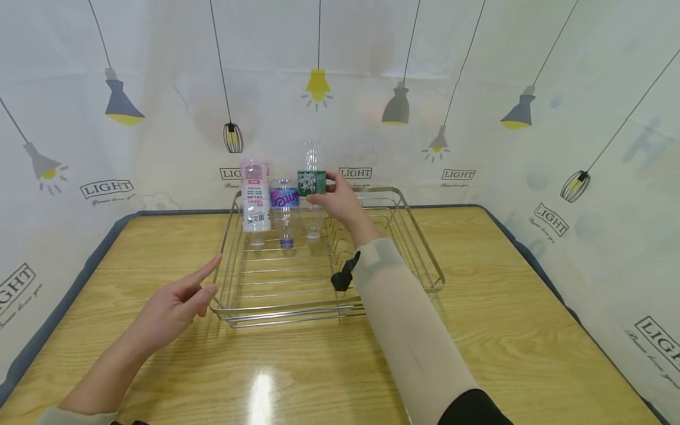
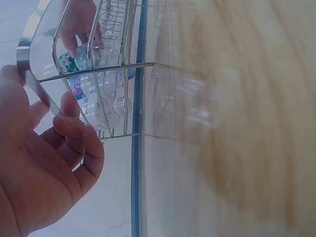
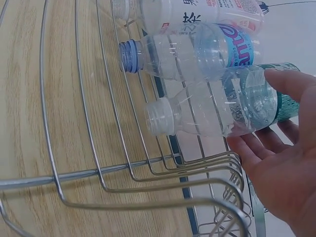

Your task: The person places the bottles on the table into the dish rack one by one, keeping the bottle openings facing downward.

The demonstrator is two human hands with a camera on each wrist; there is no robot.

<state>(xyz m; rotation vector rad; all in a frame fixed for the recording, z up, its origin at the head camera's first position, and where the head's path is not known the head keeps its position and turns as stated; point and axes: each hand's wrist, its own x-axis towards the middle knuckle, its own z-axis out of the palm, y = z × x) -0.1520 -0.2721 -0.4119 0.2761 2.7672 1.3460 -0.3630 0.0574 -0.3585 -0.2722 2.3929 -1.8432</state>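
My right hand [image 1: 344,203] grips a clear plastic bottle [image 1: 312,154] round its green label, thumb on one side and fingers on the other. That bottle stands upside down, neck low, at the back of a wire dish rack [image 1: 287,308]. Beside it to the left is an upturned clear bottle with a blue-purple label [image 1: 284,199] and a blue cap. Farthest left, a white and pink bottle [image 1: 256,198] is also inverted. My left hand [image 1: 169,308] is at the rack's left side, index finger extended to the rim [image 2: 23,57], the other fingers loosely bent.
The rack sits on a wood-grain table [image 1: 510,330] with a dark blue edge [image 1: 510,230]. Inside the rack, curved wire dividers [image 1: 342,239] run near its middle. A pale backdrop [image 1: 361,35] printed with hanging lamps rises behind and at both sides.
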